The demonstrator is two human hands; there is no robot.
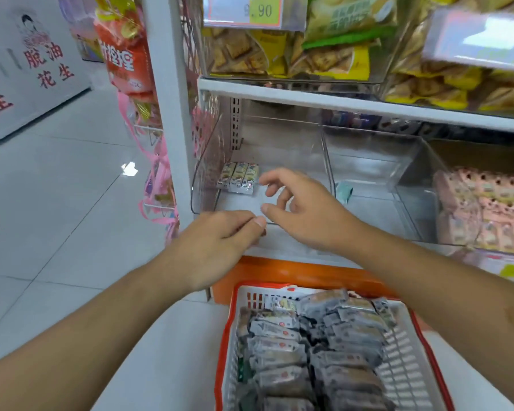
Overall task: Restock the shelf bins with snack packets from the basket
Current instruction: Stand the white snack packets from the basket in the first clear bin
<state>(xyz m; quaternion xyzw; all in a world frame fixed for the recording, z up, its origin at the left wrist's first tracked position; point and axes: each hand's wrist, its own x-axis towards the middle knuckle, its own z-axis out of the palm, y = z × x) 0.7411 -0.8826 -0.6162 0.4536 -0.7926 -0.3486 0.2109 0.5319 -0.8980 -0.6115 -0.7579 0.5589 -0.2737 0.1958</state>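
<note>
A white basket with an orange rim (410, 378) stands on the floor below the shelf, full of grey snack packets (312, 351). A clear plastic bin (208, 161) on the lower shelf holds three small packets (239, 178) side by side at its back left. My right hand (303, 212) hovers over the bin's front edge, fingers spread and holding nothing. My left hand (220, 244) rests at the bin's front lip with its fingers curled; I see nothing in it.
A second clear bin (368, 173) to the right holds one small teal packet (343, 191). Further right is a bin of pink packets (487, 209). Upper bins hold yellow snack bags (309, 54) behind a price tag (250, 10). Hanging snacks (125, 54) line the shelf's left post.
</note>
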